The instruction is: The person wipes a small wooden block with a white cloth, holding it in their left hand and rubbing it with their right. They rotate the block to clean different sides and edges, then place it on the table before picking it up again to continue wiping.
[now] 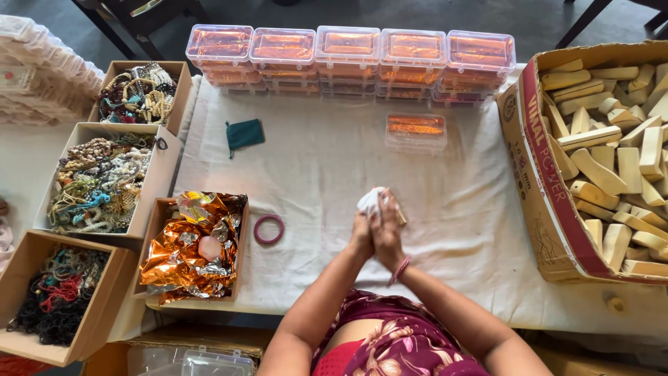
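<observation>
Fingers (381, 209) of both hands are shown pressed together, palm to palm, closed around a small white wrapped bundle (369, 200) whose top protrudes above the fingertips; a pale stick-like end is seen projecting at the right side of the clasp. The left hand (362, 233) and right hand (388, 233) are held above the middle of the cloth-covered table (313, 160), nearer its front edge.

Largest to smallest, the surroundings are listed. A large cardboard carton of pale wooden blocks (612, 153) is placed at the table's right edge. Stacked clear plastic cases (348, 59) with orange contents are ranged along the far edge. Open boxes of beaded jewellery (104, 181) are set off the left edge. A box of crumpled orange foil (195, 244) is seated at the front left corner. A single clear case (416, 131) is laid beyond the hands. A small green pouch (243, 134) is positioned toward the far left, and a pink bangle (268, 229) is laid just beside the foil box.

Slippage is judged the chief risk: the bundle is gripped only between flat palms, so any loosening could let the wrapping unfold or the contents drop onto the cloth.
</observation>
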